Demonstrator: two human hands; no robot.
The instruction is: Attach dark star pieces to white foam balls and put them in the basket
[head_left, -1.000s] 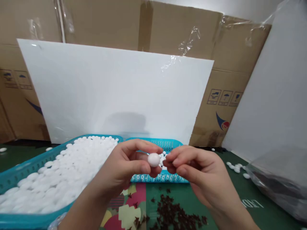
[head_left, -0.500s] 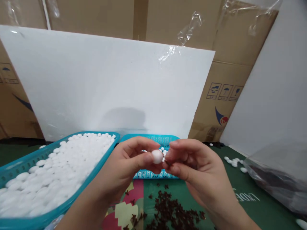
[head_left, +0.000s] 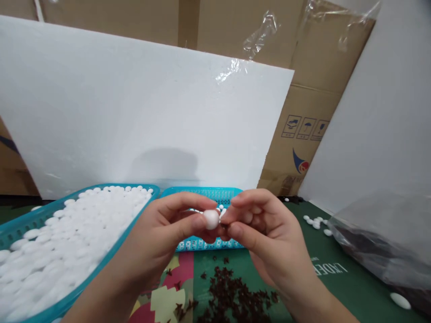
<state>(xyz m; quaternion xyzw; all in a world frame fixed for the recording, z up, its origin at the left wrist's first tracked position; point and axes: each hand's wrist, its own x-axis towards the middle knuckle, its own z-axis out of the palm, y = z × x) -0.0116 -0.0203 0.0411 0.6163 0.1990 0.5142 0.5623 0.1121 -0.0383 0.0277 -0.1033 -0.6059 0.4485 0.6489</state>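
My left hand [head_left: 168,226] pinches a smooth white ball [head_left: 211,219] between thumb and fingers. At the ball's right side, my right hand [head_left: 269,229] is closed, thumb against the fingertips, around a tiny dark brown piece [head_left: 223,227] that shows only in part. Whether that piece touches the ball I cannot tell. Below the hands lies a scattered heap of small, pointed dark brown pieces [head_left: 232,296]. Behind the fingers stands a blue plastic basket [head_left: 202,193] with some white balls inside, mostly hidden.
A larger blue basket [head_left: 114,244] full of white rounded pieces stands at left. On the right are a clear plastic bag [head_left: 373,251] with dark contents and several loose white pieces [head_left: 316,223]. A white board [head_left: 151,103] leans on cardboard boxes [head_left: 235,27] behind.
The view has shifted slightly, so everything sits a bit further left. My right thumb and fingers have closed in nearer to the ball, which stays in my left hand.
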